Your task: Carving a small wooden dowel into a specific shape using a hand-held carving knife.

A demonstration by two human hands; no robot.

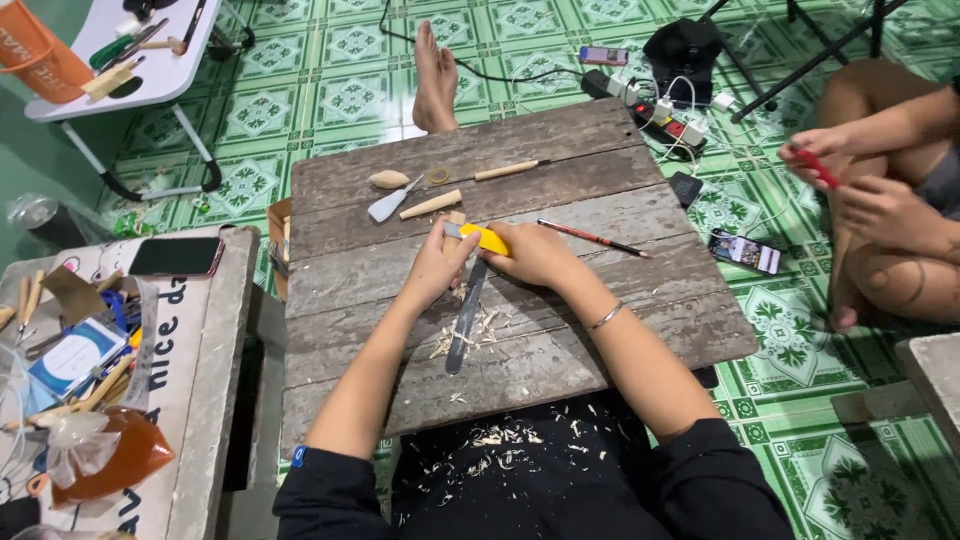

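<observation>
Right hand (535,255) grips yellow knife (487,239), left hand (437,265) pinches stick (466,315); judged best: shallow strokes, fingers behind blade, over table (600,180).

Wooden board (520,330) at centre. Both hands meeting on it just past middle: left hand (437,266) at 9 o'clock of right hand (536,254), utility knife (480,238) between them. Long file (464,320) at 6 o'clock of hands, lying amid shavings (470,335). Pencil (592,237) at 3 o'clock. Spoon blank (389,180) and chisel (505,171) at 12 o'clock, near far edge. Phone (176,257) on side table at 9 o'clock.
</observation>
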